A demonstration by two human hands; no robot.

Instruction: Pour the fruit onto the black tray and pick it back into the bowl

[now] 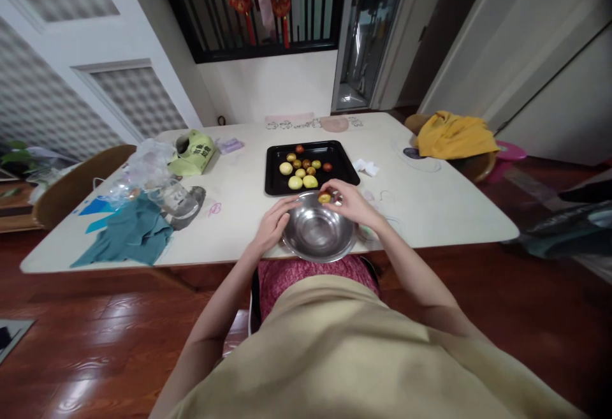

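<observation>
A shiny steel bowl [319, 234] stands at the table's front edge, before my body; no fruit shows inside it. My left hand [273, 226] lies on the bowl's left rim, its fingers stretched out along it. Between the thumb and fingers of my right hand [351, 203] is a small red-and-yellow fruit [324, 197], like a jujube, held over the bowl's far right rim. Just beyond the bowl, a black tray [277, 180] bears several fruits [306, 164], some brownish red, some green-yellow, with larger pale yellow ones nearest the left and front.
Crumpled white tissue [366, 167] lies right of the tray. On the left of the white table [239, 215] are a teal cloth [131, 234], clear plastic bags [148, 164] and a lime-green bag [195, 153]. A yellow cloth [454, 135] drapes over a chair at the right.
</observation>
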